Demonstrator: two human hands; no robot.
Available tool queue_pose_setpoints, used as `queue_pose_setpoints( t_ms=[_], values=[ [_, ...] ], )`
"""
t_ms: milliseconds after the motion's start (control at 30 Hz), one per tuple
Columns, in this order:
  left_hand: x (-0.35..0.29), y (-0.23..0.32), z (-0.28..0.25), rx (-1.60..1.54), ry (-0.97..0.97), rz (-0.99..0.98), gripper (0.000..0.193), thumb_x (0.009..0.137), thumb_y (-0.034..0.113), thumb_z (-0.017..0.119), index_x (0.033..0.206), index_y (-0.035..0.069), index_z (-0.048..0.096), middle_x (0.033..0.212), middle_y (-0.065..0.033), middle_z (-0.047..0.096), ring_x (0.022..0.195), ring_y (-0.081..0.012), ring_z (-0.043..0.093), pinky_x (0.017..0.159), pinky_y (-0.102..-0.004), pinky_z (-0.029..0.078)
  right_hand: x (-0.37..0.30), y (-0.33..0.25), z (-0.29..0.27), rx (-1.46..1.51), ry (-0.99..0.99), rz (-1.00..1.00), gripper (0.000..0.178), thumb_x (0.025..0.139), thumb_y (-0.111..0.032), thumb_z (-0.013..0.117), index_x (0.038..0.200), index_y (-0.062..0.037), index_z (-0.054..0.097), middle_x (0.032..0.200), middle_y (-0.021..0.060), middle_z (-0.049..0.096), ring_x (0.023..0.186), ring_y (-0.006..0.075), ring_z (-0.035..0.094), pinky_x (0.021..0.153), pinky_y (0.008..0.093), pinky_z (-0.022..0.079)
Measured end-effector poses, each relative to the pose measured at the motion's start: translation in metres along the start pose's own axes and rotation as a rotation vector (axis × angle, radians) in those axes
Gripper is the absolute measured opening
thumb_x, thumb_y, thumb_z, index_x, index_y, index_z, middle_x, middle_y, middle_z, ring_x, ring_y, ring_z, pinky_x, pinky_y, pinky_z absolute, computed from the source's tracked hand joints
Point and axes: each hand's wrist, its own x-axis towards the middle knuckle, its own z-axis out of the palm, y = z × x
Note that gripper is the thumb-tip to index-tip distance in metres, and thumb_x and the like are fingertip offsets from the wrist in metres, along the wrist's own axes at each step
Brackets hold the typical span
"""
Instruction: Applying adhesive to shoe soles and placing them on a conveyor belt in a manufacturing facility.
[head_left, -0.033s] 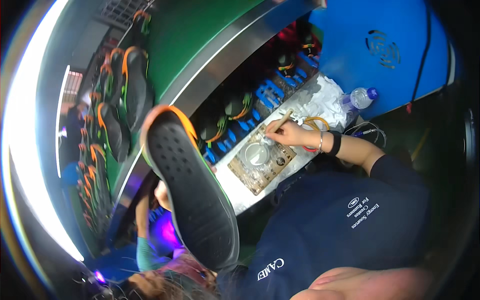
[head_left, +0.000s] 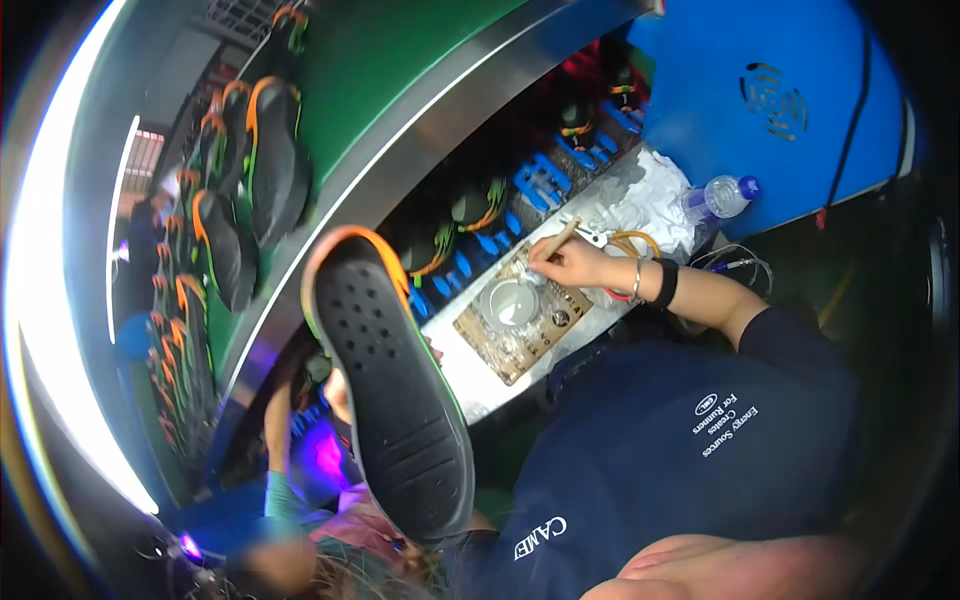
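Note:
My left hand [head_left: 341, 396] grips a dark shoe sole [head_left: 400, 385] from behind, its fingers partly hidden. The sole stands tilted, with its hollowed face toward me, an orange rim at the toe and small holes in the forefoot. Over the white bench my right hand [head_left: 562, 264] pinches a brush [head_left: 566, 236] by its pale wooden handle; the bristle end cannot be made out. Just beside that hand, a round whitish bowl [head_left: 510, 303] sits on a brown printed board [head_left: 515, 370].
Dark orange-rimmed soles [head_left: 275, 160] line the green conveyor [head_left: 390, 60] at left. Under its metal edge are blue racks [head_left: 540, 185] with shoe parts. Crumpled white paper [head_left: 650, 200] and a purple-capped bottle [head_left: 722, 198] lie right, near a blue panel [head_left: 720, 80]. A co-worker's forearm [head_left: 279, 430] shows lower left.
The sole has shifted slightly right and down in my left hand, and its toe has come away from the conveyor's edge. My right hand has hardly moved.

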Motion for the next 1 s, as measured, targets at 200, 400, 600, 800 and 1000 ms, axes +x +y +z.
queue_pose_setpoints(
  t_ms=[200, 400, 600, 800, 1000],
  values=[
    [-0.066, -0.079, -0.068, -0.197, 0.31, 0.024, 0.063, 0.067, 0.035, 0.057, 0.114, -0.003, 0.041, 0.101, -0.0248, 0.051, 0.088, -0.0323, 0.054, 0.073, -0.0396, 0.048, 0.016, 0.026, 0.026, -0.127, -0.135, 0.009, 0.016, 0.076, -0.017, 0.057, 0.074, -0.0009, 0.057, 0.063, 0.0079, 0.055, 0.056, 0.0147, 0.051, 0.052, 0.0268, 0.04],
    [-0.086, -0.105, -0.08, -0.269, 0.364, 0.039, 0.06, 0.069, 0.034, 0.056, 0.114, -0.002, 0.042, 0.1, -0.023, 0.051, 0.088, -0.0303, 0.054, 0.072, -0.0381, 0.047, 0.018, 0.035, 0.038, -0.262, -0.209, -0.049, 0.015, 0.075, -0.016, 0.056, 0.072, -0.001, 0.056, 0.066, 0.0118, 0.056, 0.059, 0.023, 0.055, 0.056, 0.0306, 0.042],
    [-0.086, -0.101, -0.075, -0.257, 0.37, 0.02, 0.057, 0.07, 0.033, 0.055, 0.114, -0.002, 0.042, 0.1, -0.0213, 0.052, 0.087, -0.0284, 0.054, 0.072, -0.0366, 0.047, 0.022, -0.001, 0.033, -0.105, -0.114, -0.008, 0.014, 0.077, -0.016, 0.057, 0.076, -0.0022, 0.057, 0.063, 0.0055, 0.055, 0.056, 0.0109, 0.05, 0.052, 0.0247, 0.039],
    [-0.078, -0.097, -0.062, -0.22, 0.36, 0.002, 0.055, 0.072, 0.032, 0.055, 0.114, -0.001, 0.042, 0.1, -0.0195, 0.052, 0.086, -0.0265, 0.054, 0.072, -0.0351, 0.047, 0.016, -0.066, 0.022, 0.076, -0.155, -0.194, 0.011, 0.077, -0.012, 0.059, 0.081, -0.0021, 0.058, 0.075, 0.005, 0.057, 0.069, 0.0106, 0.056, 0.062, 0.0225, 0.044],
    [-0.07, -0.085, -0.048, -0.159, 0.341, -0.023, 0.052, 0.074, 0.031, 0.054, 0.114, 0.0, 0.042, 0.099, -0.0178, 0.052, 0.086, -0.0246, 0.054, 0.071, -0.0336, 0.047, 0.019, -0.09, 0.02, -0.063, -0.269, -0.512, 0.01, 0.075, -0.01, 0.059, 0.074, 0.0002, 0.06, 0.078, 0.0093, 0.059, 0.076, 0.0196, 0.058, 0.065, 0.029, 0.047]
  ],
)
